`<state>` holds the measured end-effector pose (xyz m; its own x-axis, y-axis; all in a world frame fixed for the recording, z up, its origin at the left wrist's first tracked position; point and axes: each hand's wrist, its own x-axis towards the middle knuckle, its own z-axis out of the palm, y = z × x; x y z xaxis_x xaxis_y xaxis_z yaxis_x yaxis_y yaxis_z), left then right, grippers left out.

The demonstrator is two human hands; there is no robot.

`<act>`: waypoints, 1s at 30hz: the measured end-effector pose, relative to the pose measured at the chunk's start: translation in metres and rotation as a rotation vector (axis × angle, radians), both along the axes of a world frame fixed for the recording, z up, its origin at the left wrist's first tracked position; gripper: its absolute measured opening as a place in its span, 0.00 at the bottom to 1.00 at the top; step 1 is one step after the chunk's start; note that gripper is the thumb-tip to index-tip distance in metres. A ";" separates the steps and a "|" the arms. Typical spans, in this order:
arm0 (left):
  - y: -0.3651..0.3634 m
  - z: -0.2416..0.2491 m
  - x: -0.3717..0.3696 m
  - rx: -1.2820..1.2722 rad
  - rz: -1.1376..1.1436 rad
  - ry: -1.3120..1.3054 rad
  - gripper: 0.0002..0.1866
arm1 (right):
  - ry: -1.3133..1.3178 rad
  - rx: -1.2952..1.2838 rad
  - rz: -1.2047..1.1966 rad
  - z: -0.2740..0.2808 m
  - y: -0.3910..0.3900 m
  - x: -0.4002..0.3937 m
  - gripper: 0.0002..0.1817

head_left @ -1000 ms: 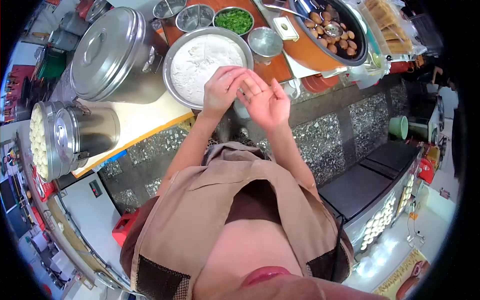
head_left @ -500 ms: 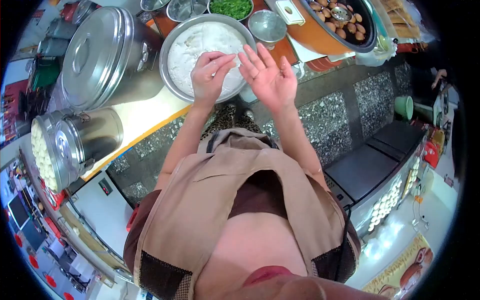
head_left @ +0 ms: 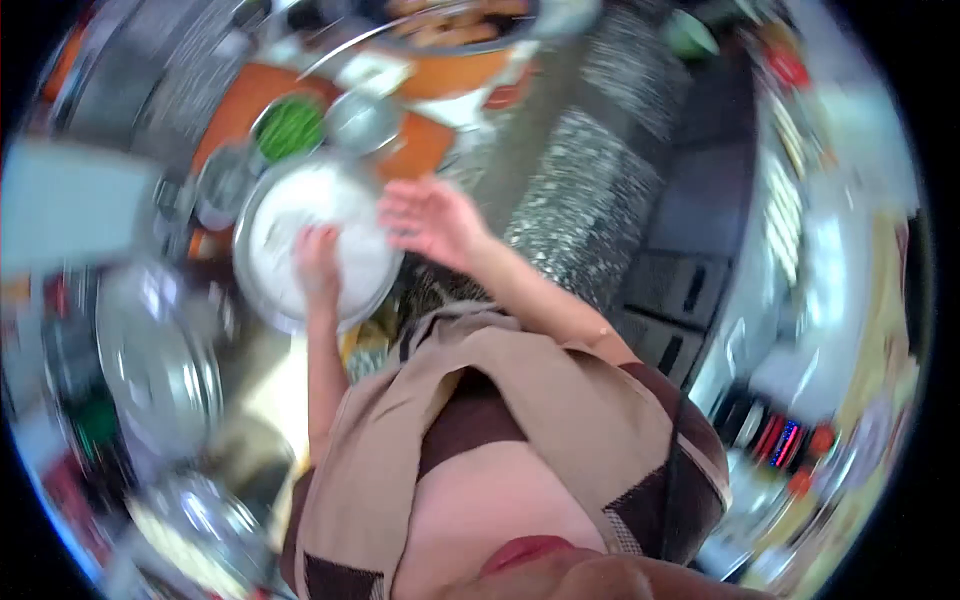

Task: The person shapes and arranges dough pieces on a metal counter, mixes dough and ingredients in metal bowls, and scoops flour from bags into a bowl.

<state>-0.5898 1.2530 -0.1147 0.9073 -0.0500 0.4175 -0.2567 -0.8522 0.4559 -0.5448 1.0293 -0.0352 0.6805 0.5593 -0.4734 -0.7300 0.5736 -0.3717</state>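
A round metal basin (head_left: 243, 270) holds a white, floury mass (head_left: 290, 215), perhaps dough. My left hand (head_left: 318, 262) is over the basin, and motion smears its fingers too much to show whether anything is in them. At the basin's right rim is my right hand (head_left: 435, 222), its fingers stretched and apart with nothing visible in them. I cannot make out whether either hand touches the basin or the white mass.
Behind the basin stand a bowl of chopped greens (head_left: 290, 128), a metal bowl (head_left: 364, 122) and another bowl (head_left: 224, 185). A large lidded metal pot (head_left: 155, 360) is on the left. Brown eggs sit in an orange pot (head_left: 455, 75) at the top.
The whole view has swung and blurred, shifting the basin left and down. My hands have moved farther apart; my left remains over the basin, my right at its rim.
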 end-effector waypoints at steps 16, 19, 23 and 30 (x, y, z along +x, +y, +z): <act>-0.020 -0.002 0.038 0.352 0.298 0.391 0.14 | 0.104 -0.114 -0.818 -0.037 -0.276 -0.036 0.18; -0.077 0.019 0.043 0.483 0.515 0.602 0.17 | 0.128 -0.102 -0.920 -0.051 -0.349 -0.042 0.16; -0.159 0.000 0.060 0.468 0.428 0.607 0.16 | 0.157 -0.100 -1.012 -0.044 -0.451 -0.051 0.14; -0.347 -0.059 0.150 0.363 -0.157 0.830 0.16 | 0.778 -2.290 -0.437 -0.053 -0.719 -0.157 0.14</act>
